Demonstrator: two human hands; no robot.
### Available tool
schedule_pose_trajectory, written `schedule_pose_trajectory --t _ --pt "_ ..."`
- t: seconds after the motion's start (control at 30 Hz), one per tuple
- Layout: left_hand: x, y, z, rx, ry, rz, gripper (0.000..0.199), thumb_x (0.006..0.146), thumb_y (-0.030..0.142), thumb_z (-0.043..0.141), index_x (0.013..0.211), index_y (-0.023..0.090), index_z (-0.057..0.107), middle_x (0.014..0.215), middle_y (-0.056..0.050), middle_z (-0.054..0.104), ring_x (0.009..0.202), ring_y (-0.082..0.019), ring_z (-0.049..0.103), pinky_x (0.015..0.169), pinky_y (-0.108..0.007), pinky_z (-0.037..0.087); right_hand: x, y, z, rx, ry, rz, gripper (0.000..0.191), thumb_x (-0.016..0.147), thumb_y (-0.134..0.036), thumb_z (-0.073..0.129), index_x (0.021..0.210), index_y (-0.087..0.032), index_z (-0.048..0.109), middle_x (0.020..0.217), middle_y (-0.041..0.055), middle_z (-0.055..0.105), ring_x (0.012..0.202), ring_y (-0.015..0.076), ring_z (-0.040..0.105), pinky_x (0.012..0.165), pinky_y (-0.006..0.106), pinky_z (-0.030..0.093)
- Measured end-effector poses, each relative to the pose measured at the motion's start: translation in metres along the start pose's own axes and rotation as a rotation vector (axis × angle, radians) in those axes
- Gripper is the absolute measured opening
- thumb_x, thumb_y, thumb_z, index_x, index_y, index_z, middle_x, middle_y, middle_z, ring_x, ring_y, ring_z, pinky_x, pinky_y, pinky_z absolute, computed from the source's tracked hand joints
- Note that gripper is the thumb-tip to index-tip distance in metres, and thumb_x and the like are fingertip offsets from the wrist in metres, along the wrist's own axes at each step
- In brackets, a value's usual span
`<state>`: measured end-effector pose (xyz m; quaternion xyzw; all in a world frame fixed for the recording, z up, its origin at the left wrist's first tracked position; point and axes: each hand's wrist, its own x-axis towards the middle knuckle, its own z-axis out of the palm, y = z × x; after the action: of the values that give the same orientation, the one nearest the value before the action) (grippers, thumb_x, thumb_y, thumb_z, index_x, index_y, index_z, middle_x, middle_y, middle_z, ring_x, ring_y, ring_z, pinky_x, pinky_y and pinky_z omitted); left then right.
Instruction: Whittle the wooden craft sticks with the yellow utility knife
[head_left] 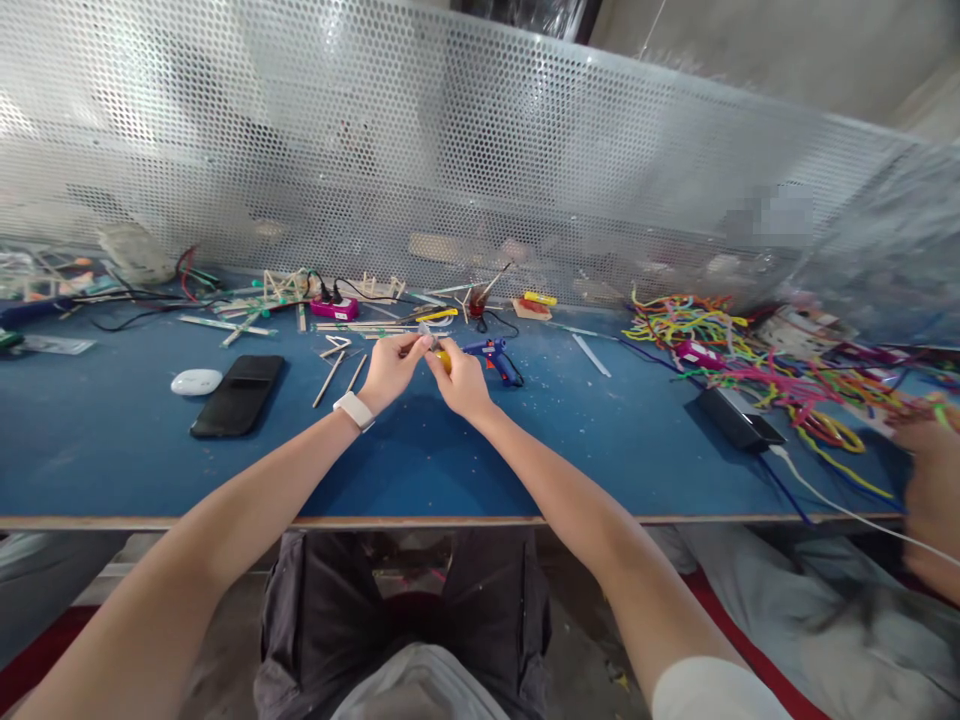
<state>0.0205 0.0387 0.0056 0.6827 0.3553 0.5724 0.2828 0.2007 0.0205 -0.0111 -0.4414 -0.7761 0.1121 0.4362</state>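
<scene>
In the head view, both of the person's hands meet above the far half of a blue tabletop (570, 470), around a small yellow-and-grey object (444, 359) that the fingers partly hide. The left hand (391, 372), with a white watch (355, 410) at its wrist, has thumb and forefinger pinching the object's grey end. The right hand (463, 385) has its fingers curled around the yellow part, thumb along the near side; how its other fingers lie cannot be told. Just beyond the right hand, a blue glue gun (491, 352) lies on its side. Thin wooden sticks (330, 378) lie near the left hand, and behind the hands is a yellow utility knife (439, 315). A magenta power strip (334, 309) with black plugs sits farther back. To the left, a white earbud case (196, 382) lies beside a black smartphone (238, 396); to the right, well apart, a black power bank (739, 418) with a white cable (825, 493) lies near a tangle of coloured cords (686, 320). A co-worker's hand (926, 430) reaches in among these cords at the right edge. A perforated metal screen (517, 150) stands along the back.
</scene>
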Motion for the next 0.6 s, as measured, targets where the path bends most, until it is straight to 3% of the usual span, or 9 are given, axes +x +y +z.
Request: schedule_pose_trajectory --t 0.37,0.5,0.6 --pt "-0.003 0.0 0.004 0.006 0.067 -0.049 0.065 0.102 0.077 0.073 0.073 0.018 0.073 0.066 -0.002 0.063 0.061 -0.014 0.046 0.057 -0.03 0.034 -0.001 -0.002 0.003 0.016 0.039 0.042 0.038 0.122 -0.061 0.049 0.113 -0.027 0.062 0.087 0.0056 0.074 0.076 0.0286 0.073 0.075 0.037 0.047" --pt "-0.005 -0.003 0.006 0.021 0.076 -0.05 0.064 0.107 0.076 0.065 0.083 0.018 0.077 0.068 -0.001 0.06 0.062 -0.015 0.044 0.058 -0.032 0.032 0.001 0.003 0.0 0.121 0.043 0.07 0.032 0.118 -0.058 0.054 0.121 -0.026 0.062 0.086 0.0024 0.071 0.075 0.0267 0.069 0.077 0.037 0.049" --pt "-0.005 -0.011 0.007 -0.003 0.078 -0.073 0.061 0.112 0.073 0.058 0.091 0.019 0.078 0.065 0.001 0.052 0.061 -0.016 0.042 0.058 -0.031 0.032 0.003 0.011 -0.002 0.163 0.05 0.08 0.036 0.106 -0.054 0.07 0.125 -0.026 0.057 0.089 0.0001 0.068 0.079 0.0258 0.068 0.08 0.038 0.052"
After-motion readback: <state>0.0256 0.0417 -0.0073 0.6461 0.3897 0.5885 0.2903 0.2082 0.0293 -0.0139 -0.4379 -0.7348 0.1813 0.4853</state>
